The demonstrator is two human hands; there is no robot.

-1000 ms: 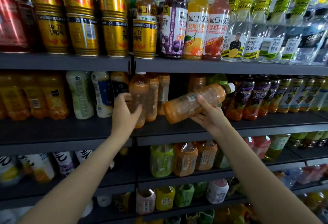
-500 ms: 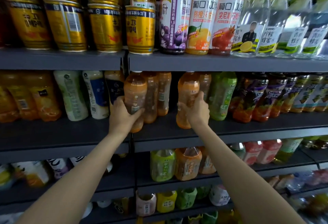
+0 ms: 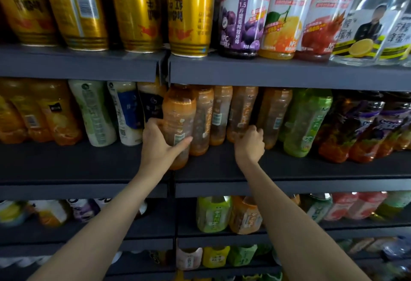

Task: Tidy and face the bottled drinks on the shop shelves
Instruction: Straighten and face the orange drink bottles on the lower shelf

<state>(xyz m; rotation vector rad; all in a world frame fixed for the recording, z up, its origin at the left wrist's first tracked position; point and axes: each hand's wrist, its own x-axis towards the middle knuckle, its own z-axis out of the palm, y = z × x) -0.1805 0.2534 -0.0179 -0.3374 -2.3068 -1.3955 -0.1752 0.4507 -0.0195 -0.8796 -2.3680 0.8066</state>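
**Two hands line up the orange drinks**

The left hand (image 3: 163, 145) is wrapped around the front orange bottle (image 3: 179, 125), with the thumb across its label and the fingers behind it. It holds the bottle low down, most likely so the bottle can be turned or slid without tipping over. The bottle stands upright, close to the front edge of the middle shelf (image 3: 289, 169), which is where a shopper can see it best.

The right hand (image 3: 250, 143) is curled at the bottom of another orange bottle (image 3: 241, 113), just to the right of the first row. The fingers seem to grip its base (the fingertips are hidden, so I cannot be sure how tight). This bottle sits farther back than the one in the left hand, so I think it needs pulling forward to match.

Between the two hands stand two more orange bottles (image 3: 203, 122), one behind the other. Right of the right hand is a green bottle (image 3: 308, 122). Above both hands, gold cans (image 3: 189, 16) stand on the top shelf.
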